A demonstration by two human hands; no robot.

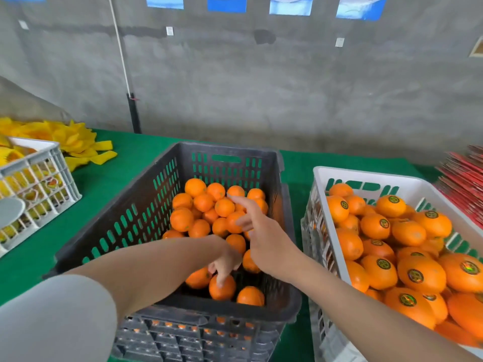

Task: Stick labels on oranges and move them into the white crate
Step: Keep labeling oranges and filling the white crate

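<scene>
A black slotted crate (146, 205) in the middle holds several unlabelled oranges (181, 219). My left hand (224, 262) reaches down into its near end, fingers curled over the top of one orange (222, 288). My right hand (264, 239) hovers over the crate's right side, index finger stretched toward the far oranges and thumb out, with nothing visible in it. To the right stands the white crate (366, 176), piled with oranges that carry round dark-and-gold labels (415, 275).
A green cloth (104, 178) covers the table. At the left stands a grey-white crate (52, 163) with yellow items, and behind it lies a heap of yellow wrappers (75, 142). A stack of red sheets (465, 189) lies at the far right. A concrete wall runs behind.
</scene>
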